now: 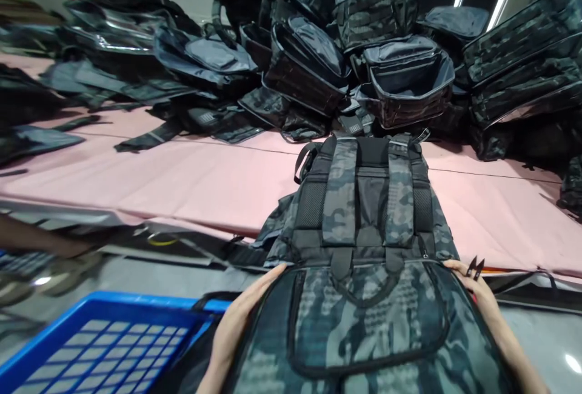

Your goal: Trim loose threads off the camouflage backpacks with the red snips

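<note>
Backpack (370, 315), bottom cut off | left hand (243, 315), right hand (475, 288) at sides, partly hidden

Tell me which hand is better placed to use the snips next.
Right, I'd say. The snips' blades poke up from the right hand, already near the backpack. The left hand holds the backpack's left edge with no tool showing, so it could keep steadying.
</note>
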`<state>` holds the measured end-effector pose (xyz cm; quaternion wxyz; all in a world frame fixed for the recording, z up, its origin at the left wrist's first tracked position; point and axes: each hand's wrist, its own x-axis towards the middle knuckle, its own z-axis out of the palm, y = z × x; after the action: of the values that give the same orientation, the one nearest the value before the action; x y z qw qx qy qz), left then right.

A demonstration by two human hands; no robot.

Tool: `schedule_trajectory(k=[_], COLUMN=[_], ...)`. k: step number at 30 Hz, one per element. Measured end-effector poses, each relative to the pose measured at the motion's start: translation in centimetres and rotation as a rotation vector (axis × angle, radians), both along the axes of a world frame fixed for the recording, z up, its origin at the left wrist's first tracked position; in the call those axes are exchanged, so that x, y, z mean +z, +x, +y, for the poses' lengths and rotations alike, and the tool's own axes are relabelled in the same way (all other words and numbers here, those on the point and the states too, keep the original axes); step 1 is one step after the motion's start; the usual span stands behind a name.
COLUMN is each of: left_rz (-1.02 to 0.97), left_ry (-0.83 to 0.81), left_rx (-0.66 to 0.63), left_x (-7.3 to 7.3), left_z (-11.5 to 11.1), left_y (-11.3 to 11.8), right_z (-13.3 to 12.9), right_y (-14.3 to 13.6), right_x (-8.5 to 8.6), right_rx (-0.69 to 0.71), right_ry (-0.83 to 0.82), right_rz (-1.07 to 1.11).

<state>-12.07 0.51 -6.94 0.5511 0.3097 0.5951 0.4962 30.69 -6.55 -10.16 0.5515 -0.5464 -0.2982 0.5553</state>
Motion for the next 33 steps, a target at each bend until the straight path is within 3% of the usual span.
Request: schedule_trajectory(k=[3, 7, 9, 13, 15, 19, 21, 24, 28, 31, 33], left_rz=[-0.004, 0.252, 0.422, 0.707, 0.561, -0.068, -0.238, -0.292, -0.257, -0.147, -0.116], left_ry=[-0.004, 0.112, 0.166, 0.241, 0.242, 0.161, 0.158, 0.199, 0.144, 0.147, 0.135], left_rx=[-0.061, -0.049, -0.050, 0.022, 0.033, -0.038, -0.047, -0.066, -0.170, -0.203, -0.182], left_x=[0.0, -0.6, -1.0, -1.5, -1.2, 0.3, 0.8, 0.5, -0.5, -0.8, -0.6], left_z=[-0.4, -0.2, 0.2, 0.7, 0.6, 0.6, 1.1, 1.7, 1.1, 0.0, -0.3], left_y=[0.1, 1.1, 1.4, 1.8, 2.3, 4.4, 5.7, 7.6, 9.4, 10.2, 10.5], right_z=[0.1, 1.1, 1.5, 1.7, 1.6, 2.2, 3.0, 4.5, 5.4, 4.5, 3.3], right_y=[-0.2, -1.0, -1.0, -0.6, -0.2, 1.0, 1.7, 3.0, 3.3, 1.2, -1.4], right_x=[0.4, 1.0, 0.9, 0.5, 0.5, 1.4, 1.8, 1.6, 0.7, 0.6, 1.2], right_rx=[0.042, 0.005, 0.009, -0.032, -0.094, -0.248, -0.343, -0.539, -0.683, -0.691, -0.582], right_ry=[-0.055, 0.057, 0.080, 0.101, 0.101, 0.044, 0.095, 0.205, 0.193, 0.197, 0.201], right_rz=[-0.079, -0.609, -0.770, -0.795, -0.669, -0.347, -0.291, -0.403, -0.655, -0.715, -0.723])
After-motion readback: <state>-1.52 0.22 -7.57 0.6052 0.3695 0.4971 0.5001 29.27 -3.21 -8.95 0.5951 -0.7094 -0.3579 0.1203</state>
